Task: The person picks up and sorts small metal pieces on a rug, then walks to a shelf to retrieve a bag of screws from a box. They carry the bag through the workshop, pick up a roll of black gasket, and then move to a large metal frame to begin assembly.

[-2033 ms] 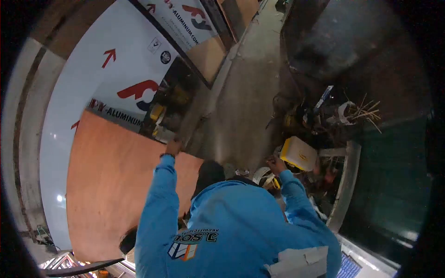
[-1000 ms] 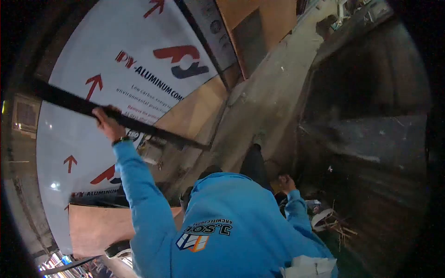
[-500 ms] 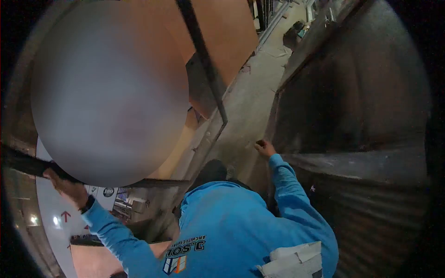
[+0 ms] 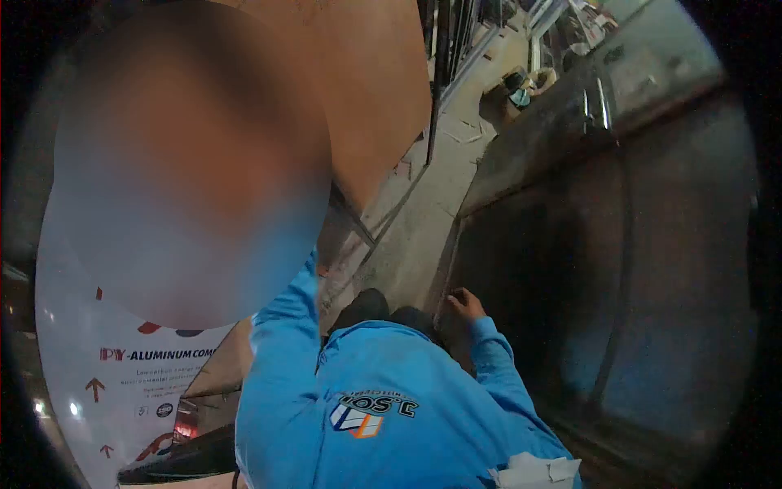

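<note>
My right hand (image 4: 466, 304) hangs low in front of my body, its fingers loosely bent and slightly apart, with nothing visible in them. It is close beside a large dark panel (image 4: 538, 269) that stands along the right. My left arm, in a blue sleeve (image 4: 281, 334), reaches up and forward, and the hand is hidden behind the large blurred patch. Near that arm, on the left, is a white printed sheet (image 4: 138, 391) with red arrows and aluminum lettering. A brown board (image 4: 379, 81) stands ahead on the left.
A narrow grey floor (image 4: 415, 244) runs ahead between the brown board and the dark panel. Farther along it lie some scraps and a container with mixed items (image 4: 517, 94). Metal frames (image 4: 464, 61) lean at the far end.
My left hand has left the dark bar at the left and gone behind the blurred patch as the arm rose. My right hand has drawn closer to my body. The view has shifted.
</note>
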